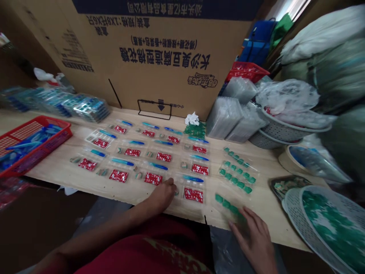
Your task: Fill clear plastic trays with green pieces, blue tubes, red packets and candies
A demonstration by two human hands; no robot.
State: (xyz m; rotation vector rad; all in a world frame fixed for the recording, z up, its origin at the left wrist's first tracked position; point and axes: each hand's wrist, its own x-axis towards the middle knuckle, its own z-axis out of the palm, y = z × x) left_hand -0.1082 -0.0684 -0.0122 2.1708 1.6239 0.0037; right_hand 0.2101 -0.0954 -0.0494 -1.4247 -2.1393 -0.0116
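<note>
My left hand (162, 196) is closed, its fingertips pressed together at the left end of a clear plastic tray. Whatever is between them is hidden. That tray holds a red patterned packet (193, 195) and a blue pen-like stick (193, 178). My right hand (255, 238) has its fingers stretched out and the thumb apart. Its fingertips are at the near end of a row of green pieces (226, 204) in a clear tray; whether they touch the last piece I cannot tell. More filled trays, with red packets (153, 178), blue sticks and small pale-green pieces, lie in rows to the left.
A red basket (67, 131) of blue sticks stands at left, with stacked packs (89, 108) behind. A large carton (162, 49) backs the table. Clear trays in stacks (224, 118), grey baskets (296, 127) and a basket of green pieces (293, 201) line the right.
</note>
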